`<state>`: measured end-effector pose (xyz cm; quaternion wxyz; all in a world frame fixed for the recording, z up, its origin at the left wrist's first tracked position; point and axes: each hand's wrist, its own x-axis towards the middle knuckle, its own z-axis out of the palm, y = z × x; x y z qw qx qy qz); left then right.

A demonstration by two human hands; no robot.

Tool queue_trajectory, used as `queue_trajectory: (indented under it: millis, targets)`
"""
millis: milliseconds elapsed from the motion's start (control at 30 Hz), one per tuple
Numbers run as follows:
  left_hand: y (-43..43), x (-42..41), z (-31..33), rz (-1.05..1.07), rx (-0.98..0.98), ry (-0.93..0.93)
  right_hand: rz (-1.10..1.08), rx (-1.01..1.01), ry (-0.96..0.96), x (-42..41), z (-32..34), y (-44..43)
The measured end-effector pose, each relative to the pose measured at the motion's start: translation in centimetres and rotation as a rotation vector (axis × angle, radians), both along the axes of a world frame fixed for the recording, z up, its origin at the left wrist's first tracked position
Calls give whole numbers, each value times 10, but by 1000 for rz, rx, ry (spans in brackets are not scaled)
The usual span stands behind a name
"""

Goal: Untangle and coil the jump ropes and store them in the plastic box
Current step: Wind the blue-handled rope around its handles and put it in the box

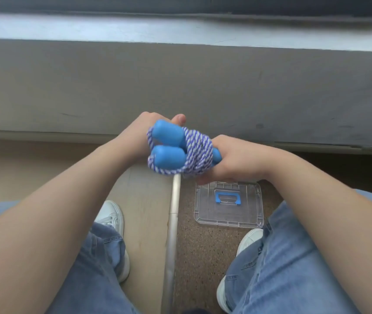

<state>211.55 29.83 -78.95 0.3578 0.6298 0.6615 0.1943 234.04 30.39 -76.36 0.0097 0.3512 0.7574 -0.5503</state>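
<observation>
Left hand point(138, 134) up in front of the body, curled round the near ends of two blue handles point(169, 132). Thumb tip shows above them; its fingers are hidden behind the bundle.

Right hand point(237, 159) closed on the other side of the same bundle, knuckles up, fingers wrapped under it. A bit of blue handle shows just at its thumb side.

Rope point(195, 148): purple-and-white twisted cord, wound in several turns across the two handles, which lie side by side. One loop hangs slack under the lower handle. The whole bundle is held in the air between both hands, over the floor, and slightly blurred.

Lid point(228, 214): clear plastic, squarish, with a blue carry grip in its middle. Lies flat on the floor below the right hand, between the feet and nearer the right one. Cannot tell whether a box sits under it.

Floor point(144, 200): pale wood tone on the left, speckled brown on the right, with a metal strip point(173, 214) running between them. The strip's far end passes under the rope bundle.

Person seated, bare forearms, blue jeans point(282, 268), white shoes point(111, 215) on either side of the strip. Grey wall point(180, 87) ahead, topped by a pale ledge point(112, 28).
</observation>
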Motion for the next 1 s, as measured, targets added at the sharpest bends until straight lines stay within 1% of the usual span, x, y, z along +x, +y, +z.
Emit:
queue_trajectory:
  millis: [33, 67, 100, 133, 167, 200, 267, 300, 400, 433, 467, 533, 567, 600, 633, 667, 700, 767, 800, 867, 967, 1000]
  targets:
    - [-3, 2, 0, 43, -69, -79, -77, -27, 55, -1, 0, 0]
    - [-7, 4, 0, 51, -33, -44, -162, -46, 101, -2, -2, 1]
    - [-10, 11, 3, 37, 71, -44, -248, -61, 136, -3, -5, 3]
    - [-7, 13, -3, -12, 214, 19, -331, -62, 158, -3, -9, 6]
    - [-7, 15, -6, -70, 286, 71, -403, -48, 165, -3, -13, 10]
    - [-4, 17, -8, -114, 248, 127, -456, -15, 155, -3, -17, 14]
    - [-1, 18, -9, -81, 73, 145, -527, 67, 108, -4, -24, 19]
    - [-1, 18, -9, -92, 42, 172, -570, 89, 94, -5, -27, 20]
    - [-8, 21, -4, -229, 35, 276, -762, 116, 74, -5, -42, 30]
    - [-11, 22, -3, -286, 51, 311, -777, 166, 13, -4, -45, 34]
    - [-13, 21, -2, -335, 87, 382, -729, 259, -106, -1, -48, 37]
    - [-14, 20, -1, -405, 261, 501, -509, 468, -392, 3, -47, 38]
    - [-13, 19, 0, -416, 352, 558, -386, 527, -473, 3, -45, 35]
    - [-11, 16, 3, -406, 410, 609, -254, 550, -504, 1, -42, 31]
    - [-8, 13, 4, -393, 468, 651, -110, 545, -503, -2, -38, 25]
    - [-6, 9, 6, -382, 483, 681, 30, 528, -490, -6, -36, 19]
    - [-5, 6, 5, -379, 504, 674, 139, 504, -472, -10, -33, 12]
    - [-8, 6, 4, -385, 488, 611, 226, 472, -420, -15, -29, 3]
    - [-8, 5, 4, -376, 446, 572, 232, 473, -390, -15, -27, 2]
    - [-6, 3, 6, -301, 358, 413, 211, 427, -316, -14, -22, 0]
    - [-3, -1, 12, -126, 200, 199, 81, 233, -92, -11, -16, -3]
    - [-4, 1, 15, -17, 111, 89, 12, 186, -7, -11, -15, -5]
